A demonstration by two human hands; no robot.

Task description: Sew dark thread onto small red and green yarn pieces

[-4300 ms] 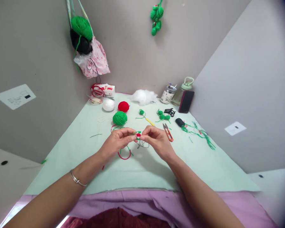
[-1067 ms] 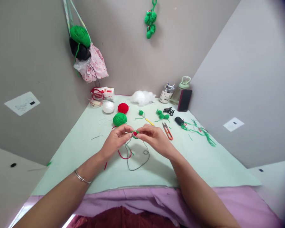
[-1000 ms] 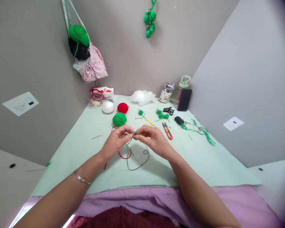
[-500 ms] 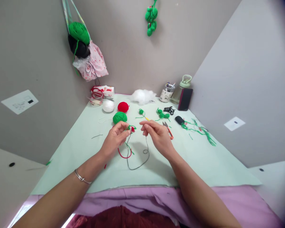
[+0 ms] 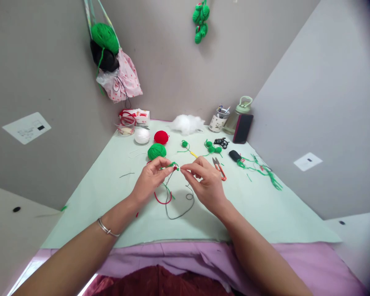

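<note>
Between the thumb and fingers of my left hand [image 5: 150,179] is a small crochet piece [image 5: 175,166] in green, red and white. My right hand [image 5: 205,179] is pinched at the piece's right edge; whatever is in its fingertips is too small to make out. Dark grey yarn [image 5: 178,218] trails from below the piece and loops on the table, its other side rising towards my right hand. A red yarn tail [image 5: 163,202] and a green yarn tail [image 5: 170,191] also lie under my hands. Beyond my right hand is a yellow-handled crochet hook [image 5: 193,154].
Green [image 5: 157,151], red [image 5: 161,137] and white [image 5: 142,135] yarn balls sit behind my left hand. Orange-handled snips [image 5: 219,169] lie right of my right hand. White stuffing [image 5: 187,124], a pen cup [image 5: 218,120], a bottle [image 5: 234,119] and a phone [image 5: 243,128] stand at the back.
My right hand has moved left and its fingertips have come to the crochet piece, closing the gap between the hands. The view has shifted slightly.
</note>
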